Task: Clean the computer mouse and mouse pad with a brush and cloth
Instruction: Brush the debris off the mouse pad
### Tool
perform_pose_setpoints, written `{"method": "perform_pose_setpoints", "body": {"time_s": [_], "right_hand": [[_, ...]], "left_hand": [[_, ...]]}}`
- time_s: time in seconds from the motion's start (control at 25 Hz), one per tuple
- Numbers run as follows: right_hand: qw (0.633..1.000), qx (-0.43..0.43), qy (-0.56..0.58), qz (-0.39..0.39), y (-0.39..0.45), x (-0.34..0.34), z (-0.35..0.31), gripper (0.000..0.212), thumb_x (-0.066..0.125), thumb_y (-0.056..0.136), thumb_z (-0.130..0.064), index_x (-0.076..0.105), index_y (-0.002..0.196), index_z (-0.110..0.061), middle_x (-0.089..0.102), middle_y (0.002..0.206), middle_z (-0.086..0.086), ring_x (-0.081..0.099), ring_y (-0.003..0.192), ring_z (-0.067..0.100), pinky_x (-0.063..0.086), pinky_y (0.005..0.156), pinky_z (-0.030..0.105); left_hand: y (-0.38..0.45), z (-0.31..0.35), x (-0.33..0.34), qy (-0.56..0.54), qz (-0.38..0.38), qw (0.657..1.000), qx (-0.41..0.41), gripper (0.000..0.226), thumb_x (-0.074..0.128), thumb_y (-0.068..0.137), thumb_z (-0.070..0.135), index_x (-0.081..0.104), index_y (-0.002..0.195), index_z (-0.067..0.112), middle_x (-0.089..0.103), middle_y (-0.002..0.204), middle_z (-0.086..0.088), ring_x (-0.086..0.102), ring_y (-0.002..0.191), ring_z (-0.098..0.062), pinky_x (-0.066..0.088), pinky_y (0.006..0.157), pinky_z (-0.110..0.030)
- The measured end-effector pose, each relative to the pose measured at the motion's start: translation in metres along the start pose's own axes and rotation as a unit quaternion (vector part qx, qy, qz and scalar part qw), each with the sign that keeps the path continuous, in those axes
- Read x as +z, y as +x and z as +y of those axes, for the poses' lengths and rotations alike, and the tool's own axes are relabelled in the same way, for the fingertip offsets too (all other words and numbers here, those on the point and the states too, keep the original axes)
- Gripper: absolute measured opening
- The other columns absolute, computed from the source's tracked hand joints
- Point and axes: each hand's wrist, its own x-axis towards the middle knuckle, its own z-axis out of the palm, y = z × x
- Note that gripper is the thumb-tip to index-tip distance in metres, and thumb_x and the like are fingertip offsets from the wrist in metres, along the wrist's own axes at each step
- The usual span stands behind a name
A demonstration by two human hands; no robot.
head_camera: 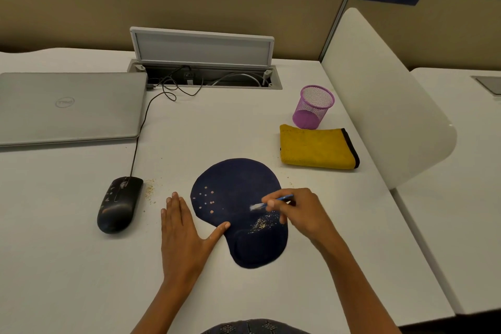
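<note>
On the white desk (81, 266), the right hand (295, 214) pinches a thin blue-handled brush with a white bristle tip (271, 202) over the right part of the dark navy, rounded mouse pad with a raised wrist rest (238, 187), just beyond a scatter of pale crumbs (261, 224), with small pinkish specks (207, 199) on the pad's left part. The left hand (184, 236) lies open and flat on the desk, its thumb touching the pad's left edge. The black corded computer mouse (119, 205), dotted with debris, sits well to the left, and a folded yellow cloth with a black edge (318, 148) lies beyond the pad to the right, near a purple mesh cup (314, 106).
</note>
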Motion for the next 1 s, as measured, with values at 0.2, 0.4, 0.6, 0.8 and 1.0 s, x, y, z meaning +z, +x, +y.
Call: {"method": "perform_pose_setpoints", "body": {"time_s": [0.2, 0.4, 0.6, 0.8, 1.0], "right_hand": [[1.000, 0.021, -0.014, -0.004, 0.004, 0.004, 0.010, 0.015, 0.056, 0.091, -0.017, 0.071, 0.094, -0.017, 0.068, 0.084, 0.002, 0.053, 0.052, 0.008, 0.044, 0.055, 0.009], [0.988, 0.063, -0.080, 0.113, 0.005, -0.022, 0.019, 0.017, 0.058, 0.090, -0.022, 0.071, 0.086, -0.012, 0.066, 0.087, 0.002, 0.052, 0.058, 0.010, 0.042, 0.058, 0.014], [0.999, 0.027, 0.038, 0.028, -0.003, -0.004, 0.004, 0.015, 0.057, 0.091, -0.018, 0.071, 0.089, -0.015, 0.068, 0.076, 0.002, 0.049, 0.047, 0.007, 0.036, 0.043, 0.006], [1.000, 0.022, -0.022, 0.005, 0.001, 0.007, 0.011, 0.015, 0.055, 0.092, -0.020, 0.070, 0.092, -0.017, 0.068, 0.081, 0.002, 0.051, 0.053, 0.007, 0.043, 0.051, 0.006], [0.989, 0.054, -0.086, 0.103, 0.006, -0.023, 0.023, 0.017, 0.057, 0.091, -0.024, 0.070, 0.094, -0.014, 0.067, 0.088, 0.006, 0.053, 0.066, 0.013, 0.048, 0.068, 0.021]], "left_hand": [[0.000, 0.001, -0.001, 0.001, 0.000, 1.000, 0.004, 0.118, 0.037, 0.061, 0.084, -0.002, 0.146, 0.011, -0.009, 0.150, 0.003, -0.015, 0.134, -0.007, -0.003, 0.112, -0.030], [0.000, -0.001, 0.001, 0.005, 0.002, 1.000, 0.006, 0.121, 0.028, 0.058, 0.088, -0.001, 0.146, 0.011, -0.006, 0.152, 0.001, -0.014, 0.135, -0.007, -0.003, 0.112, -0.030], [-0.001, -0.001, 0.001, 0.000, 0.003, 1.000, 0.006, 0.118, 0.036, 0.061, 0.085, 0.000, 0.147, 0.011, -0.001, 0.155, -0.003, -0.011, 0.138, -0.011, -0.002, 0.112, -0.029], [0.001, -0.001, 0.001, 0.002, 0.001, 1.000, 0.006, 0.121, 0.045, 0.063, 0.085, -0.002, 0.147, 0.012, -0.002, 0.155, -0.003, -0.012, 0.139, -0.012, -0.003, 0.113, -0.030], [-0.001, -0.002, 0.001, 0.006, 0.005, 1.000, 0.009, 0.119, 0.028, 0.060, 0.088, -0.002, 0.146, 0.011, -0.003, 0.154, -0.001, -0.014, 0.136, -0.007, -0.003, 0.112, -0.029]]}}
